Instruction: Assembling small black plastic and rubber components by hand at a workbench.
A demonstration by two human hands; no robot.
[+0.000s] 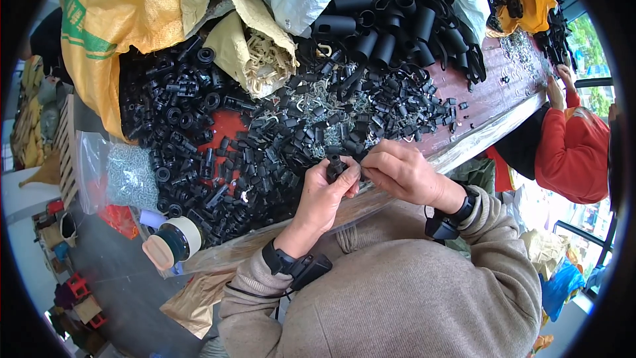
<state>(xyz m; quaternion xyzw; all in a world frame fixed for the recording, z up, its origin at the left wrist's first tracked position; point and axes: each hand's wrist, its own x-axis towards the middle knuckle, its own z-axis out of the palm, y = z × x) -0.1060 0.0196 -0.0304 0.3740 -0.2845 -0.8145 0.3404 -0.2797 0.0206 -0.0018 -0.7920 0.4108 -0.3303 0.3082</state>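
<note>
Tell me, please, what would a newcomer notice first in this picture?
Probably the heap of small black parts across the middle of the table. Then the big yellow sack at upper left and the person in red at far right. Near the centre, the left hand holds one black piece.

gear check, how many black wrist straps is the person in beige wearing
2: a left strap behind the left hand and a right strap behind the right hand; the sleeves may hide more.
</note>
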